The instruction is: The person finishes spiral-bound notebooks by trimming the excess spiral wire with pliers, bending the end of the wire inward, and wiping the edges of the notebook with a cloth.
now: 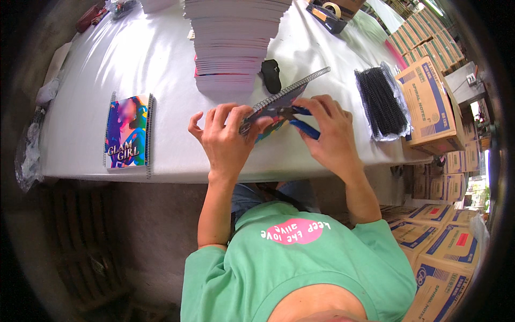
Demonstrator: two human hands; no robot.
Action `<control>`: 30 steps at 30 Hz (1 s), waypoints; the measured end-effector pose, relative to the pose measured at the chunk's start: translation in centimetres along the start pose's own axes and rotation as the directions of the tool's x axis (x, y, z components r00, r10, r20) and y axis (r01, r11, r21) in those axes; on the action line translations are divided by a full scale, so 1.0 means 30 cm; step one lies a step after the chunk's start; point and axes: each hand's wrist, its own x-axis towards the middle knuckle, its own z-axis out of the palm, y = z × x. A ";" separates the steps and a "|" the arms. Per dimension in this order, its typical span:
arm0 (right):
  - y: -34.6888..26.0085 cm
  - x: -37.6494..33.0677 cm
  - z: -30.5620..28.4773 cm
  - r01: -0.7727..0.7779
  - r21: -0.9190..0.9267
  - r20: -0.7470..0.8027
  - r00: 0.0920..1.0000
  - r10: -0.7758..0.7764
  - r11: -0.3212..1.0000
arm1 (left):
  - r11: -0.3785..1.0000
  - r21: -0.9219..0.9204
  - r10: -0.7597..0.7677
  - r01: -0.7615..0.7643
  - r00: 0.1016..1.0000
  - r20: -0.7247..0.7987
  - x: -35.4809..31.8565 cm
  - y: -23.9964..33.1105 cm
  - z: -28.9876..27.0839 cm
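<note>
My left hand [222, 137] grips a spiral-bound notebook [279, 102] by its near end and holds it tilted above the white table [155, 59]. Its metal coil runs up and to the right. My right hand [330, 134] holds blue-handled pliers [303, 122] whose jaws are at the near end of the coil. Both hands are close together near the table's front edge.
A finished colourful spiral notebook [127, 131] lies at the left. A tall stack of unbound books [233, 43] stands at the back, a black object [271, 75] beside it. A bag of black coils [382, 102] lies at the right, next to cardboard boxes [429, 104].
</note>
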 end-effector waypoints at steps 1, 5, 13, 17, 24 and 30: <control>-0.004 -0.013 0.010 -0.003 -0.019 -0.017 1.000 0.002 1.000 | 1.000 -0.018 -0.021 0.021 0.999 0.039 -0.004 0.004 -0.010; -0.036 -0.030 0.033 -0.008 -0.057 -0.074 0.997 0.004 0.998 | 0.997 -0.061 -0.034 0.039 0.996 0.088 -0.002 0.008 -0.014; -0.036 -0.015 0.023 0.011 -0.056 -0.064 0.998 -0.015 0.998 | 1.000 0.013 0.003 -0.002 0.998 -0.068 -0.012 0.033 -0.004; -0.041 -0.002 0.005 0.014 -0.067 -0.007 1.000 -0.015 0.998 | 0.999 0.025 0.029 -0.027 0.996 -0.084 -0.027 0.033 0.008; -0.007 -0.008 0.040 -0.019 0.044 0.047 0.999 0.017 0.999 | 0.999 0.020 0.051 -0.049 0.996 -0.076 -0.021 0.049 -0.007; 0.133 0.032 -0.001 -0.209 0.362 -0.106 0.959 0.263 0.908 | 0.999 0.044 0.011 -0.015 0.997 0.076 -0.001 0.008 -0.044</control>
